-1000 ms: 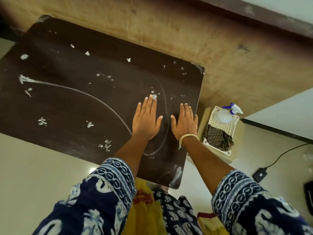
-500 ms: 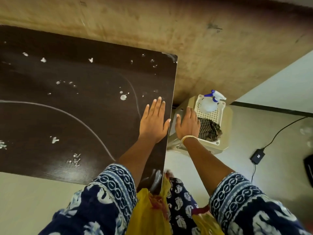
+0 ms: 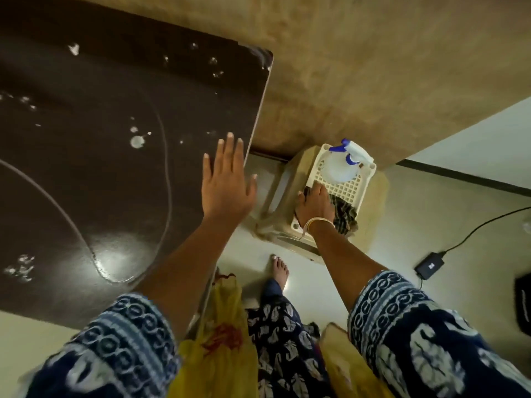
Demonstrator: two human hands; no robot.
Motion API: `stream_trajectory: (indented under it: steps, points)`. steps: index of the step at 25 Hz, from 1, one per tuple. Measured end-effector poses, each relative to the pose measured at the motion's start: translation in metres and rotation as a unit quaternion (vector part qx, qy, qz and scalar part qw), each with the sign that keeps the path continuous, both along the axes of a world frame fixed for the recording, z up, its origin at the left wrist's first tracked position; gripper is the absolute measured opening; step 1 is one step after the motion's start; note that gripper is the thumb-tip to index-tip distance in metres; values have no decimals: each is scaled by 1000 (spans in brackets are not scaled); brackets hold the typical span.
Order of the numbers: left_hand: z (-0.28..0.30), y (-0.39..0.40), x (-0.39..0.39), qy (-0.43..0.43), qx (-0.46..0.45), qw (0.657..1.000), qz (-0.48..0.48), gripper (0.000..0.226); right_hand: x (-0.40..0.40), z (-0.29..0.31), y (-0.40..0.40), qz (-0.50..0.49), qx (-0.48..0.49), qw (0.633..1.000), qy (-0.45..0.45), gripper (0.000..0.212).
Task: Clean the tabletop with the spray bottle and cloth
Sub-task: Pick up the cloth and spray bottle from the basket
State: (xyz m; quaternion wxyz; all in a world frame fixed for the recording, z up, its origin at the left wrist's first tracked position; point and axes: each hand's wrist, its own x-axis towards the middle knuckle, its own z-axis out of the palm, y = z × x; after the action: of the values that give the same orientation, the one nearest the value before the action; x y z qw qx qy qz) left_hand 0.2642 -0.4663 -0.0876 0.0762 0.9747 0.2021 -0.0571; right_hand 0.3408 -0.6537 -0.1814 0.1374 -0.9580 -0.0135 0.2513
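A white slotted basket (image 3: pixel 349 188) is seen on a beige stool (image 3: pixel 283 196) just beside the right edge of the dark tabletop (image 3: pixel 86 168). In the basket's far end the spray bottle (image 3: pixel 343 162) is lodged, its blue-and-white head against the rim; in the near end a dark striped cloth (image 3: pixel 344 215) is bunched. The right hand (image 3: pixel 314 203) is laid on the cloth, fingers pressed down into it; whether the cloth is gripped cannot be told. The left hand (image 3: pixel 227 182) is held flat over the tabletop's right edge, fingers extended and slightly spread, the thumb past the edge.

The tabletop is marked with white splatters and a thin curved white streak, with a glare patch near its front. Behind the basket a brown wall (image 3: pixel 402 67) is seen. On the pale floor (image 3: pixel 431 225), right of the basket, a black adapter (image 3: pixel 430 265) with its cable is lying well apart. A bare foot (image 3: pixel 279 268) is planted between tabletop and stool, where the floor is open.
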Motion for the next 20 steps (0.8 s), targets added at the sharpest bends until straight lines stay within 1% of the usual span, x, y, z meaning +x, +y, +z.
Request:
stream_trajectory:
  steps: [3,7,9,10,12,14,16,17,20]
  points:
    - [-5,1,1,-23,22,999,15,71,22,-25,-13,6,-47,997,59,61]
    - [-9,-1,0,-47,29,998,23,67,34,-45,-25,7,-81,990,119,73]
    - [-9,0,1,-60,23,998,27,66,32,-53,-28,41,-119,986,105,74]
    - [-8,1,1,-64,21,997,28,66,30,-55,-29,65,-146,984,80,70]
    - [-8,0,1,-68,20,997,32,66,31,-54,-31,108,-192,975,35,54]
    - [-8,-2,0,-69,21,997,32,66,39,-48,-33,157,-221,962,46,43]
    - [-6,-2,1,-63,26,997,25,67,49,-39,-34,191,-203,958,67,45]
    - [-5,-1,1,-55,28,998,21,69,55,-30,-32,194,-168,963,85,47]
    - [7,-1,0,-17,16,1000,7,73,66,15,-21,184,-5,974,135,42]
